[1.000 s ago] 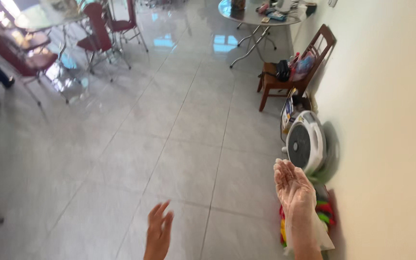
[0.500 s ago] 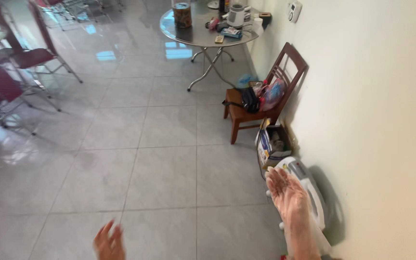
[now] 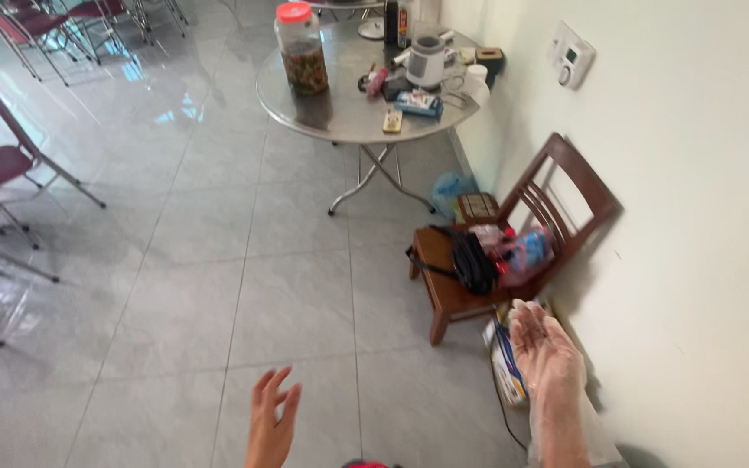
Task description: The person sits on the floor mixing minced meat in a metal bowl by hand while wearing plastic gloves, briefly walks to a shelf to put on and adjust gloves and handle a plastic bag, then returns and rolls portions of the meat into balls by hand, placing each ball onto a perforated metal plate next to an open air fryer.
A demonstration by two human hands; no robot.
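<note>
A: While both hands hang over the tiled floor (image 3: 218,286), what do they hold?

B: Nothing. The left hand (image 3: 270,425) spreads its fingers; the right hand (image 3: 543,351), in a clear plastic glove, lies flat beside the low wooden chair (image 3: 513,251). Beyond stands the round table (image 3: 340,108).

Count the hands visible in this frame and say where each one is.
2. The bare left hand is at the bottom centre over the floor tiles; the right hand, in a clear plastic glove, is lower right near the wooden chair. Both empty.
</note>
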